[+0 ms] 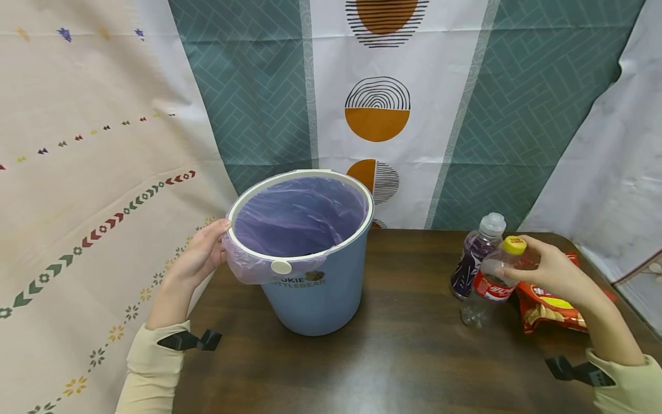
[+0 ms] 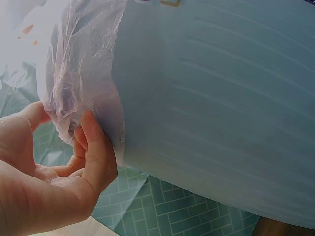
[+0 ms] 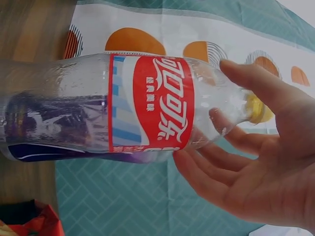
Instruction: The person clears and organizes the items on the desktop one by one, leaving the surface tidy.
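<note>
A blue trash bin (image 1: pixel 320 305) with a white rim stands on the table, lined with a thin purple plastic bag (image 1: pixel 305 213) folded over the rim. My left hand (image 1: pixel 199 253) grips the bin's left rim, thumb on one side and fingers on the bag's (image 2: pixel 91 73) hanging edge. At the right, my right hand (image 1: pixel 553 273) curls round the upper part of a clear cola bottle (image 3: pixel 152 103) with a red label and yellow cap (image 1: pixel 515 245). The bottle looks empty and stands slightly tilted. Right behind it is a second bottle (image 1: pixel 473 253) with a purple label and clear cap.
A red snack bag (image 1: pixel 553 307) lies on the table under and beyond my right hand. The dark wooden table (image 1: pixel 393 356) reaches back to a patterned curtain (image 1: pixel 403 57). Pale cloth (image 1: pixel 77 201) hangs close on the left side.
</note>
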Action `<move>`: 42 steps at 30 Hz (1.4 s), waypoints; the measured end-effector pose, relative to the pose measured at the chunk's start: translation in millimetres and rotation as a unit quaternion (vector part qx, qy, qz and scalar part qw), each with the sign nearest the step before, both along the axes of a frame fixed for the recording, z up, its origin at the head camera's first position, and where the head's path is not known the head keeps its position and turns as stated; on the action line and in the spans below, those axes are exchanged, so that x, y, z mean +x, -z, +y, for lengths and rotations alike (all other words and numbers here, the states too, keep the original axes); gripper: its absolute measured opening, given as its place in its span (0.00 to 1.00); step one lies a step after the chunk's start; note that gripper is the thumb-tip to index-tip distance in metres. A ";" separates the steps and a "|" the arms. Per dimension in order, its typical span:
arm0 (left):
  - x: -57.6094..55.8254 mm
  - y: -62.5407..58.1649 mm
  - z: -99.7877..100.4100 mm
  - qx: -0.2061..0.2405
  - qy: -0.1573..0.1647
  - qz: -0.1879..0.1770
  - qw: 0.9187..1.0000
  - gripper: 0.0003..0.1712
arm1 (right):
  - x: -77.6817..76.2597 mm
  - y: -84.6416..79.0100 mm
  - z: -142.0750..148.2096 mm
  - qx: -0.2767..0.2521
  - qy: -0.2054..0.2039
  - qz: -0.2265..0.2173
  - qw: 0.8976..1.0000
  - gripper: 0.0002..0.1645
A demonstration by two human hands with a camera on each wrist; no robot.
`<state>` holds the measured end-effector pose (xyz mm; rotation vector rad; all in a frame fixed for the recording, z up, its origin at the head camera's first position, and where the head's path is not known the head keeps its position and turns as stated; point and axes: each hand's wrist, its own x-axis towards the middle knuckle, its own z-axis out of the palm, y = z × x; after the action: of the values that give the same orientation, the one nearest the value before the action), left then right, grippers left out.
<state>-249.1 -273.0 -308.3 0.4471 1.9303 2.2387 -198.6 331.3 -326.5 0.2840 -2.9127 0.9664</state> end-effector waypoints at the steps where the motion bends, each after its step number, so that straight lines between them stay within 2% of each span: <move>1: 0.0 0.0 0.0 0.001 0.001 0.000 1.000 0.12 | 0.3 0.7 0.3 -0.001 -0.006 -0.008 1.000 0.37; 4: 0.1 0.1 -0.3 0.001 0.003 0.001 1.000 0.12 | 0.7 3.6 -0.1 -0.006 -0.019 -0.019 1.000 0.38; 7: 0.3 0.4 -0.6 -0.003 0.002 0.001 1.000 0.12 | 0.5 4.7 -1.1 0.001 -0.030 -0.006 1.000 0.37; 13: 0.5 -0.2 -0.2 -0.016 -0.005 -0.004 1.000 0.12 | 0.7 3.9 -4.2 0.015 -0.028 0.017 0.999 0.34; 23: -0.7 -0.9 1.0 -0.012 -0.007 -0.006 1.000 0.11 | 0.9 -1.6 -10.4 0.019 -0.035 0.037 0.999 0.32; 31: -0.2 -0.7 0.6 -0.002 -0.007 -0.006 1.000 0.11 | -0.7 -3.7 -13.1 0.012 -0.040 0.039 0.998 0.31; 37: 0.3 -0.6 -0.4 -0.011 -0.015 -0.009 1.000 0.11 | -0.9 -6.4 -15.7 0.011 -0.040 0.055 0.998 0.29; 42: 0.7 0.4 -0.7 -0.012 -0.014 -0.008 1.000 0.11 | 0.0 -9.8 -18.2 -0.005 -0.039 0.052 0.998 0.29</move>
<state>-248.4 -273.7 -308.7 0.4004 1.9660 2.2263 -198.6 313.1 -316.8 0.4371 -2.8211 0.9444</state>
